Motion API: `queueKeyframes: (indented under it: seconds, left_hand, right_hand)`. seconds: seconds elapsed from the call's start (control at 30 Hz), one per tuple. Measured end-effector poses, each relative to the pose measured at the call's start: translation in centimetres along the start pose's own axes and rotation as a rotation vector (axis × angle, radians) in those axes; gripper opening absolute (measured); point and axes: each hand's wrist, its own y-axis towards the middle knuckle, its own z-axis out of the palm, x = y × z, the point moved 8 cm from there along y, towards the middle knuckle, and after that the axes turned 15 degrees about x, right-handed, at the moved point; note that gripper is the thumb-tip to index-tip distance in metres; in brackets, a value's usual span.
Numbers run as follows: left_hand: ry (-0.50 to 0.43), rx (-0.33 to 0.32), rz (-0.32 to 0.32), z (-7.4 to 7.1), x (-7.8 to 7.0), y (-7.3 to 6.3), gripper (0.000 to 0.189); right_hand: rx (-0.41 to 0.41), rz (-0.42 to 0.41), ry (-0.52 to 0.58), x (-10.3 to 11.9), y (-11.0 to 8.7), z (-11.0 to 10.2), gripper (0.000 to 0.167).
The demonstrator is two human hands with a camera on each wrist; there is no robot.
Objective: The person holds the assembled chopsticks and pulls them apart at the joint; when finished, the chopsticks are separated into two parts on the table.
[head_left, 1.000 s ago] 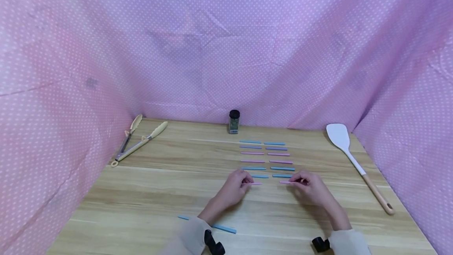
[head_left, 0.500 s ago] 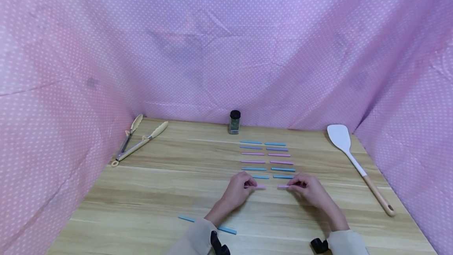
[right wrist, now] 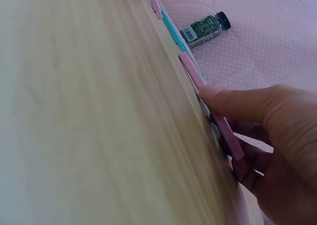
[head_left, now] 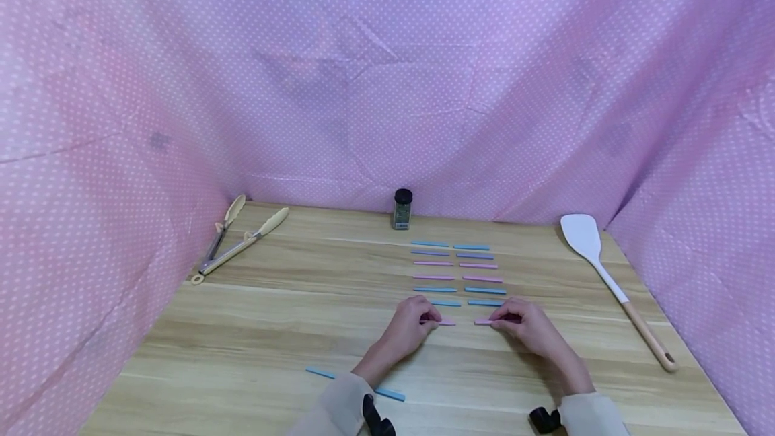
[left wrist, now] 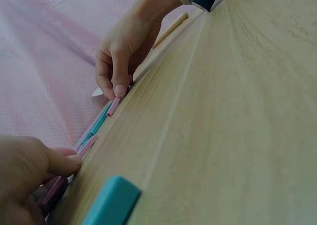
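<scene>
In the head view my left hand [head_left: 407,328] pinches a flat pink stick [head_left: 447,323], its tip pointing right. Facing it across a small gap, my right hand [head_left: 527,323] pinches another pink stick [head_left: 482,321] between thumb and fingers. The right wrist view shows that stick [right wrist: 230,138] along most of its length, the thumb on its near face. Both sticks are low over the wooden table, just below a pair of blue sticks [head_left: 485,303]. Beyond them, blue, violet and pink sticks [head_left: 433,277] lie in two columns of level rows.
Blue sticks [head_left: 390,395] lie at the front, partly hidden by my left sleeve. A black-capped jar [head_left: 402,210] stands at the back. Open tongs [head_left: 242,245] lie at the left, and a white spatula [head_left: 596,262] with a wooden handle at the right. Pink dotted cloth [head_left: 387,86] surrounds the table.
Both hands have moved a little toward the front with their pink sticks, the left one also to the right. Over the last half second they have barely moved.
</scene>
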Motion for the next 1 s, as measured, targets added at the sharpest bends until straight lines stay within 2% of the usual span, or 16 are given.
queueKeyframes:
  seconds: [0.23,0.33,0.73,0.9,1.0]
  left_hand:
    - [-0.018,0.033,-0.062,0.3,0.4,0.1,0.008]
    - [-0.021,0.040,-0.079,0.5,0.5,0.1,0.008]
    - [-0.007,0.050,-0.071,0.4,0.2,0.2,0.006]
    - [-0.005,0.034,-0.044,0.1,-0.1,-0.2,0.005]
    - [0.012,0.025,-0.042,-0.6,-0.3,-0.9,0.008]
  right_hand:
    - [0.025,0.047,-0.009,-0.5,0.1,0.2,0.014]
    - [0.018,0.041,-0.012,-0.5,0.1,0.2,0.014]
    - [0.009,0.043,-0.045,0.3,0.0,-0.1,0.013]
    - [-0.065,-0.050,-0.112,2.9,0.1,-0.7,0.014]
    - [-0.094,-0.115,-0.100,4.7,0.3,-0.8,0.014]
